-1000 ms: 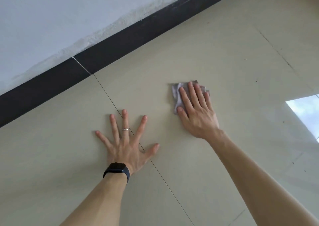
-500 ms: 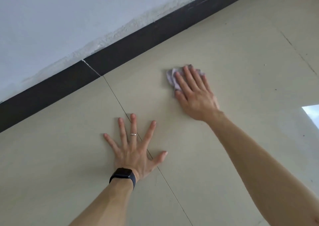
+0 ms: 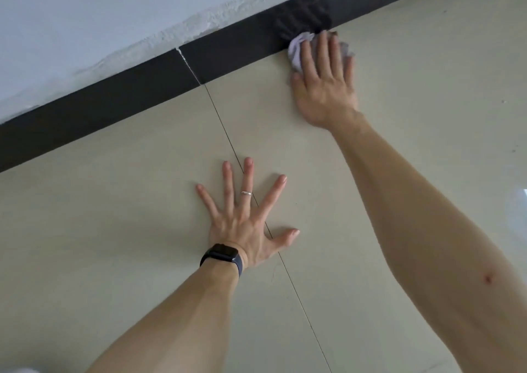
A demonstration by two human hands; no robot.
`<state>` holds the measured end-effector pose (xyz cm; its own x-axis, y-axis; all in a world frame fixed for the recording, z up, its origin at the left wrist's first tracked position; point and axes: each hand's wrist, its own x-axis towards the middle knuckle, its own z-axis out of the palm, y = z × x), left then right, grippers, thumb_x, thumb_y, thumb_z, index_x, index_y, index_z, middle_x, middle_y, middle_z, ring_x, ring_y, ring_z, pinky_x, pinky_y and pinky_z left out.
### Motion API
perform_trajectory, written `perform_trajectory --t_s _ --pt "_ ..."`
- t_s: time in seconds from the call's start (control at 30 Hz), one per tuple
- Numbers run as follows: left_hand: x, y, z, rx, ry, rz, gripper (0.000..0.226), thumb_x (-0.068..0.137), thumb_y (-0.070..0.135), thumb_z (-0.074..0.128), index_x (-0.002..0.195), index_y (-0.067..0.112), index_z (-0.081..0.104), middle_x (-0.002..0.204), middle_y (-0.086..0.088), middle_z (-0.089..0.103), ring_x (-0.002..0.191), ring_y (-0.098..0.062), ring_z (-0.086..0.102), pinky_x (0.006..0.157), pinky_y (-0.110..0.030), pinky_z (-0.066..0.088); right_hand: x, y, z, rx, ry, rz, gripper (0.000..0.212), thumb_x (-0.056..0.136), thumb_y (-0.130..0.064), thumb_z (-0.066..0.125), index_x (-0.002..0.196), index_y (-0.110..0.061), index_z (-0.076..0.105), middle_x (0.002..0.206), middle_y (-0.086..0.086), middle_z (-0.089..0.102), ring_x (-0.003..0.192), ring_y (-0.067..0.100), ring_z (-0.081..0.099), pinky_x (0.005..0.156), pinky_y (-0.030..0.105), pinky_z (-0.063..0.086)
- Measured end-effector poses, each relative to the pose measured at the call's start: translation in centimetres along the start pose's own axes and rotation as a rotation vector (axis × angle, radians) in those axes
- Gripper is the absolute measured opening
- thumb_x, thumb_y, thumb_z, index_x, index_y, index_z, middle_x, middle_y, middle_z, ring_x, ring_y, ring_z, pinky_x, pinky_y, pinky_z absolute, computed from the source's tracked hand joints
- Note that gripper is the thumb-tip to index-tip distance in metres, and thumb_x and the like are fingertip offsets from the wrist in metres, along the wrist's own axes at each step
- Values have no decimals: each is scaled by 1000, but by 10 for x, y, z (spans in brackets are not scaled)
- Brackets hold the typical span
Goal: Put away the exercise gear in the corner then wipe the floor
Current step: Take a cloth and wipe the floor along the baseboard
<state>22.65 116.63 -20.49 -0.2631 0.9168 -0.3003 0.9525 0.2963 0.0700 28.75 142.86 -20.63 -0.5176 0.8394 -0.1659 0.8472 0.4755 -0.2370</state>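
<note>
**Cloth reaches the skirting**

The left hand (image 3: 245, 224) stays flat on the floor (image 3: 114, 230) as a brace, fingers spread wide and holding nothing. To its right, the right hand (image 3: 325, 87) has pushed the grey cloth (image 3: 296, 50) forward until it touches the dark skirting (image 3: 114, 107). Its fingers lie nearly straight, pressing the cloth down. Wiping now seems to have reached the floor's edge.

Glossy floor tiles (image 3: 114, 230) met a dark polished skirting (image 3: 114, 107). The cloth (image 3: 296, 50) was soft fabric, the wall (image 3: 85, 16) rough, matt plaster
</note>
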Motion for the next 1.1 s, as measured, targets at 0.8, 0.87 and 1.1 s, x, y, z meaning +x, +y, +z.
perform_trajectory --t_s 0.8,0.87,1.1 --pt "0 -1 4 -1 40 37 93 75 92 17 151 48 -16 162 -12 -24 147 -43 -22 101 -82 2 -225 114 9 93 80 658 61 104 -48 18 159 -31 2 167 2 -8 153 17 -12 123 50 -1" --pt "2 -2 2 2 31 36 93 76 92 16 150 49 -19 161 -12 -27 146 -43 -24 102 -82 -2 -236 74 22 89 53 619 60 105 -46 20 159 -30 -1 167 2 -11 152 18 -15 123 48 -6" --pt "4 -23 -17 -160 -167 161 77 85 84 16 149 53 -15 160 1 -33 145 -29 -33 108 -71 -16 -351 9 57 -56 -42 115 56 104 -46 17 158 -35 10 167 -5 0 154 16 -4 124 43 2"
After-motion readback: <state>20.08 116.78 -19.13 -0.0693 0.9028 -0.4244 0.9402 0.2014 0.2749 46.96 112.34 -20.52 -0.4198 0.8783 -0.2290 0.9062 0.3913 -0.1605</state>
